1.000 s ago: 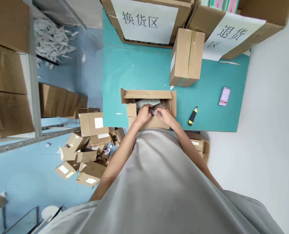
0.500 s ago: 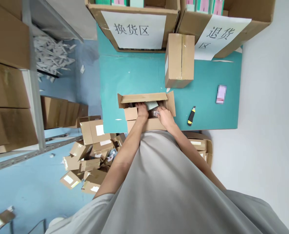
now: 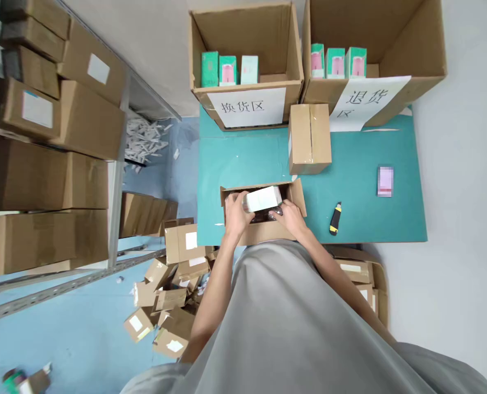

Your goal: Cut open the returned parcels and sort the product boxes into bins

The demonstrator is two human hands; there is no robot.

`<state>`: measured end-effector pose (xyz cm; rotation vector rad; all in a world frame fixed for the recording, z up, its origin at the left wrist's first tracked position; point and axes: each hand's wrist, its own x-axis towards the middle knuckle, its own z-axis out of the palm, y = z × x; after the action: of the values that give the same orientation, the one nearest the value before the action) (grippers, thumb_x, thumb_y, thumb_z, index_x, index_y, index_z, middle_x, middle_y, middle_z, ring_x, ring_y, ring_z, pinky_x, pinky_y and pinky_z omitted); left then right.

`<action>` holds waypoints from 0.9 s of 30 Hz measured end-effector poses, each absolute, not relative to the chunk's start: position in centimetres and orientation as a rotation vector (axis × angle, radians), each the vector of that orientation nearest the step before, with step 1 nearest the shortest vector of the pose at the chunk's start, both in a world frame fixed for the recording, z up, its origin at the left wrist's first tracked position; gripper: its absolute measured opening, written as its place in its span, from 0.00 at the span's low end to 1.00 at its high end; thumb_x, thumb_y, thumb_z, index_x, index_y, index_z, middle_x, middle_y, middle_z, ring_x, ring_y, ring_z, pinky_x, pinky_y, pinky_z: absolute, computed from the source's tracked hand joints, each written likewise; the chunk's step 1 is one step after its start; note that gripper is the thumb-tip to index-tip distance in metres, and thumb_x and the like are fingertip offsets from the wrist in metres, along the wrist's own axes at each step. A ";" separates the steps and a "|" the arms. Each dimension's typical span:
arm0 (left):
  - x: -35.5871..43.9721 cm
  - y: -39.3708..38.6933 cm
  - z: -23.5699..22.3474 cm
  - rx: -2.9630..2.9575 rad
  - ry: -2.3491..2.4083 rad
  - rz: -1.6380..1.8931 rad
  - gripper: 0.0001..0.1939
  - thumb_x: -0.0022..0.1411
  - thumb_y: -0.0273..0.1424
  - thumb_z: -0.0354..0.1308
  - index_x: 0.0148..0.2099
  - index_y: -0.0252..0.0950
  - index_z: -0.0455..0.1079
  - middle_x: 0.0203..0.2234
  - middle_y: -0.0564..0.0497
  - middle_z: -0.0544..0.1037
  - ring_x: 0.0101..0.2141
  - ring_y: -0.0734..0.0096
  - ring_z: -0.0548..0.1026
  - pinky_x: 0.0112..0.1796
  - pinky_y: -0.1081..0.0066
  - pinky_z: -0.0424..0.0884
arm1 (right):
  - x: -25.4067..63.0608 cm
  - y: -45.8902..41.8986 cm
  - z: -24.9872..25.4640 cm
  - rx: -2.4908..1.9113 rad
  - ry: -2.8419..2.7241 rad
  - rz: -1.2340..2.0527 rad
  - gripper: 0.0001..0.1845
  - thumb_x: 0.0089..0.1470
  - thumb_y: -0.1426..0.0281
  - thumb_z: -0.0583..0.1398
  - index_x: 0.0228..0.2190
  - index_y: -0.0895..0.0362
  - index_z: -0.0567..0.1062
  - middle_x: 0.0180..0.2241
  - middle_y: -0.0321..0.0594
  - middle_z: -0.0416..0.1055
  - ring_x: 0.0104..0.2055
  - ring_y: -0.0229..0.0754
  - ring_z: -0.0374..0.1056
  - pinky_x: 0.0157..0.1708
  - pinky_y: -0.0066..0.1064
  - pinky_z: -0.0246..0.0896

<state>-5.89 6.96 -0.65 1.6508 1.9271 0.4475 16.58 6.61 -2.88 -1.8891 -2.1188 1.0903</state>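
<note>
An open cardboard box stands at the table's front edge, its flaps spread. Out of it rises a small white product box, tilted, with its left end in my left hand. My right hand reaches into the right side of the carton, fingers curled against dark, shiny plastic wrap. The right end of the white box is close above those fingers. The bottom of the carton is mostly hidden by my hands and the white box.
A taped carton stands behind on the green table. Two large labelled boxes at the back hold several small boxes. A utility knife and a blurred-out pink item lie right. Shelved cartons and piled empty boxes are left.
My left hand has gone from reaching inside the carton to lifting the white box up out of it. My right hand stays by the plastic wrap. The view has tilted upward.
</note>
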 end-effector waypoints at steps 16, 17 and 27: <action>-6.4 5.1 3.9 1.233 1.404 0.766 0.39 0.48 0.33 0.77 0.64 0.41 0.79 0.63 0.40 0.79 0.66 0.42 0.75 0.67 0.46 0.72 | 20.1 6.9 6.9 -1.239 -1.810 0.978 0.18 0.64 0.61 0.71 0.52 0.49 0.77 0.73 0.53 0.70 0.76 0.60 0.66 0.74 0.59 0.63; -6.3 5.0 4.1 1.189 1.409 0.778 0.40 0.48 0.35 0.78 0.65 0.41 0.78 0.65 0.40 0.79 0.67 0.41 0.74 0.66 0.46 0.73 | 20.6 7.2 7.1 -1.261 -1.791 0.976 0.18 0.64 0.60 0.72 0.51 0.50 0.77 0.70 0.54 0.73 0.74 0.60 0.68 0.72 0.58 0.65; -6.8 7.1 7.0 0.749 1.341 1.180 0.32 0.60 0.38 0.68 0.65 0.37 0.78 0.62 0.36 0.83 0.69 0.42 0.76 0.69 0.43 0.72 | 22.7 7.1 5.1 -1.448 -1.031 1.265 0.27 0.60 0.42 0.73 0.38 0.49 0.72 0.40 0.37 0.81 0.48 0.47 0.79 0.51 0.41 0.80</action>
<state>-6.77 7.13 6.97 0.7490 1.3413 1.1796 22.70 7.12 5.10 -1.4475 -1.0315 1.2645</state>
